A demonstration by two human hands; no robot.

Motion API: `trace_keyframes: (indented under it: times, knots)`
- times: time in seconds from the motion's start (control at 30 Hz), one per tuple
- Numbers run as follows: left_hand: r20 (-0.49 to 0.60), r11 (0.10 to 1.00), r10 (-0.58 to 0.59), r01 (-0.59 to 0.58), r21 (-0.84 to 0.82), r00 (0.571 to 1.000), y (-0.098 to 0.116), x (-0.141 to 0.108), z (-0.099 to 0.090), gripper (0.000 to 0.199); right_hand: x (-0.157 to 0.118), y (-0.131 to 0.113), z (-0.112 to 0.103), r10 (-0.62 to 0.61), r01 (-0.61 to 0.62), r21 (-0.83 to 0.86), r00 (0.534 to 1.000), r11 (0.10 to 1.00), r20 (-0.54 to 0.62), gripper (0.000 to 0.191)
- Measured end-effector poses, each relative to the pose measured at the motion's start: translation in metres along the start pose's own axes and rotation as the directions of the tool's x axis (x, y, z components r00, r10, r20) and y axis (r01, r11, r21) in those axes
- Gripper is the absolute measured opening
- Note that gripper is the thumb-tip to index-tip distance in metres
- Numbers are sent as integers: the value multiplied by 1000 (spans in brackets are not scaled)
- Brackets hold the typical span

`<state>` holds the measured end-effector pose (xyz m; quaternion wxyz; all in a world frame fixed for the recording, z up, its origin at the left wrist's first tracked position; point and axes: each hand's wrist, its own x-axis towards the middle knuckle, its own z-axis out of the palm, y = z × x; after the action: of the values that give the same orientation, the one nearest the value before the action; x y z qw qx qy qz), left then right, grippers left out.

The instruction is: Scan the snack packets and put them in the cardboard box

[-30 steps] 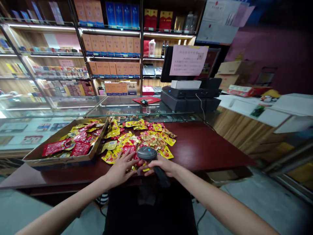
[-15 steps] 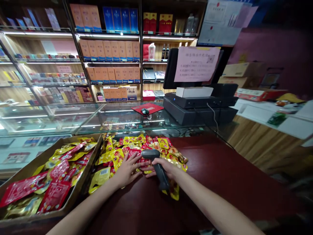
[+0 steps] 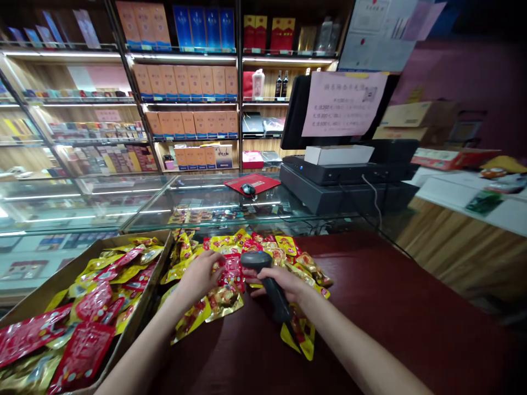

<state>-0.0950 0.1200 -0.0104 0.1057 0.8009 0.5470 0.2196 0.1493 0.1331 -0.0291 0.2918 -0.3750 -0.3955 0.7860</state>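
Note:
A pile of red and yellow snack packets [image 3: 284, 245] lies on the dark red table [image 3: 370, 291]. My right hand [image 3: 282, 282] grips a black handheld scanner [image 3: 275, 296], its head over the pile and its handle toward me. Over the left part of the pile, my left hand [image 3: 205, 272] has its fingers curled beside a red packet [image 3: 233, 270]; whether it pinches anything is hidden. Just below those fingers lies a gold packet [image 3: 224, 300]. One yellow packet [image 3: 307, 334] sticks out under the scanner's handle.
An open cardboard box [image 3: 142, 307] full of packets stands at the left. Behind the table are a glass counter [image 3: 197, 189], a mouse [image 3: 248, 189] on a red mat and a monitor [image 3: 296, 115] with a paper sheet. Shelves of boxes line the back.
My left hand has lifted and curled its formerly spread fingers, moving slightly left. Packets beneath it have shifted toward me. My right hand still holds the scanner, and the view has turned slightly.

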Motion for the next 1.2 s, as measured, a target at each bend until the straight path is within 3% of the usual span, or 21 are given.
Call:
trace_keyframes:
  times: [0.1,0.27,0.4,0.57,0.7,0.8,0.87,0.93,1.03,1.1,1.2]
  knots:
    - [144,977,-114,85,195,983,9,-20,-11,32,0,4,9,25,-27,-31,998,999,-61,33]
    - [301,947,-123,22,320,946,27,-46,7,63,0,18,26,85,-99,-95,987,991,-137,25]
    - [285,977,-108,48,208,952,27,-48,20,66,-3,25,35,125,-134,-69,986,989,-114,17]
    - [142,975,-80,106,-193,987,19,-35,16,56,-22,2,47,-56,57,9,988,998,-146,14]
    - [1,746,-137,104,-658,991,18,-7,7,58,-26,-28,57,-201,208,28,966,978,-163,19]
    - [-220,659,-283,22,-752,934,19,21,9,51,-6,-42,59,-200,219,39,941,975,-272,20]
    - [-280,644,-361,21,-765,890,17,38,17,53,14,-49,57,-219,256,101,934,961,-281,19]
    - [-248,588,-383,28,-809,890,14,51,27,59,33,-54,54,-278,321,111,916,941,-290,18]
    - [-127,412,-376,43,-910,918,6,61,34,62,49,-60,44,-341,346,-43,884,937,-320,19]
    - [-38,315,-383,92,-945,923,1,62,31,59,51,-63,37,-382,343,-180,878,922,-287,21]
    - [78,275,-374,190,-942,924,-4,59,17,56,45,-67,31,-462,386,-358,873,850,-157,21]
